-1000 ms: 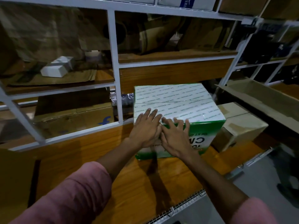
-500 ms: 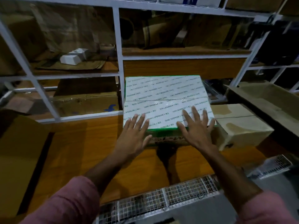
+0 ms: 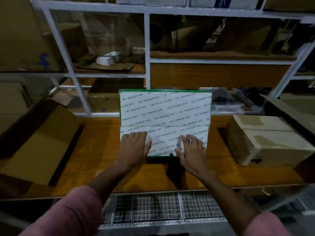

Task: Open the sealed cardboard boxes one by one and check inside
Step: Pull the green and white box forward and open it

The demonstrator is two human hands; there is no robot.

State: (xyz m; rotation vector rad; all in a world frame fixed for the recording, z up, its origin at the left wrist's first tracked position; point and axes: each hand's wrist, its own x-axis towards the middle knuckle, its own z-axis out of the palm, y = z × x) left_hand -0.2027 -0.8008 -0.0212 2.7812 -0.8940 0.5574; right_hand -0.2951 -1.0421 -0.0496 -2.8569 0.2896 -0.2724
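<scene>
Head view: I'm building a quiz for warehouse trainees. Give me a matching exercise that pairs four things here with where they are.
Things:
1. taped box
2. left hand
3. plain box
4. small white boxes

Places:
A. on the upper shelf, back left
B. on the wooden shelf, right of the taped box
C. middle of the wooden shelf, under both hands
D. on the taped box's near left part

Pairs: 1-C, 2-D, 3-B, 4-A
</scene>
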